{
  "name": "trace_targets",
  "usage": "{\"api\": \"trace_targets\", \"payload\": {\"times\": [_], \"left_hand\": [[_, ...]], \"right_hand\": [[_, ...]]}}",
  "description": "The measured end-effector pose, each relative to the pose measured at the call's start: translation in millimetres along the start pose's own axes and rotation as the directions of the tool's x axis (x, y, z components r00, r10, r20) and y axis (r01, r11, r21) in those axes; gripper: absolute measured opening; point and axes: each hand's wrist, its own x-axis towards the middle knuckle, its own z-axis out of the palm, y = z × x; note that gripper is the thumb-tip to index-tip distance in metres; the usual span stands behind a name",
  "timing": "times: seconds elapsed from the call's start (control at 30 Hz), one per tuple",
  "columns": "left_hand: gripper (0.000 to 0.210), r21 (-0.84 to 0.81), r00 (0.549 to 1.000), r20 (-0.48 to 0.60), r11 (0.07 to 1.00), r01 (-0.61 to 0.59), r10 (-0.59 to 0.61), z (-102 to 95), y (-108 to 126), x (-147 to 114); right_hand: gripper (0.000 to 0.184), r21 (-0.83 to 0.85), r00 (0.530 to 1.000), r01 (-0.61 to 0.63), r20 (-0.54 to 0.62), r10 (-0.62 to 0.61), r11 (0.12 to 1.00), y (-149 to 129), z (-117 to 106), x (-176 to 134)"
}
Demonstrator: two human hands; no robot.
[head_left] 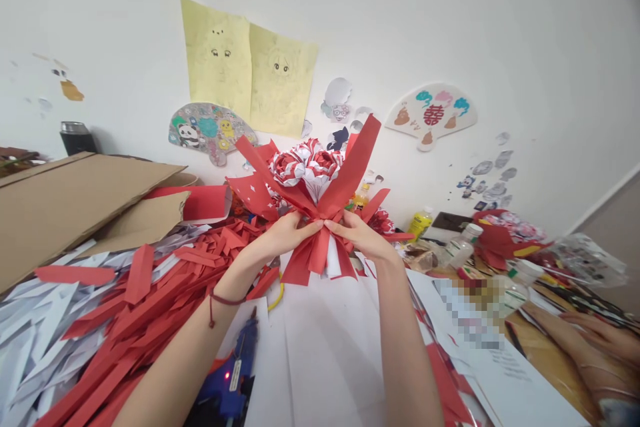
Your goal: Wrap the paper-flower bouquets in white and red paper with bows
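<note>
A bouquet of red-and-white folded paper flowers (306, 163), wrapped in red paper (350, 177), stands upright between my hands over the white sheets. My left hand (290, 232) grips its gathered neck from the left, and my right hand (356, 233) pinches the same spot from the right. Both thumbs press on the front of the wrapping and almost meet. Below them the red paper flares out around a white stem end (333, 257). Fingers behind the bouquet are hidden.
Red folded paper strips (165, 293) and white ones (30, 340) pile up at left. A blue glue gun (230, 373) with a lit red light lies by my left forearm. Cardboard (90, 207) leans behind. Plastic bottles (463, 243) and another person's hands (585, 340) are at right.
</note>
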Motion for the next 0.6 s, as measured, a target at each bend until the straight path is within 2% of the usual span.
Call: {"api": "trace_targets", "payload": {"times": [0.17,0.3,0.47,0.6], "left_hand": [[0.049,-0.080,1.000,-0.010,0.997,-0.007,0.006,1.2,2,1],[0.049,-0.067,0.999,-0.031,0.997,-0.042,0.040,-0.1,-2,2],[0.047,-0.012,0.995,-0.014,0.995,-0.096,0.095,-0.5,-26,8],[0.048,-0.033,0.994,0.005,0.994,-0.108,0.108,1.3,-45,13]], "right_hand": [[0.036,-0.042,0.997,0.072,-0.018,-0.073,0.997,-3,3,-1],[0.042,-0.044,0.993,0.117,0.012,-0.116,0.992,2,1,1],[0.047,-0.013,0.990,0.136,0.050,-0.135,0.991,22,-5,10],[0.052,0.011,0.986,0.116,0.115,-0.117,0.993,32,-5,14]]}}
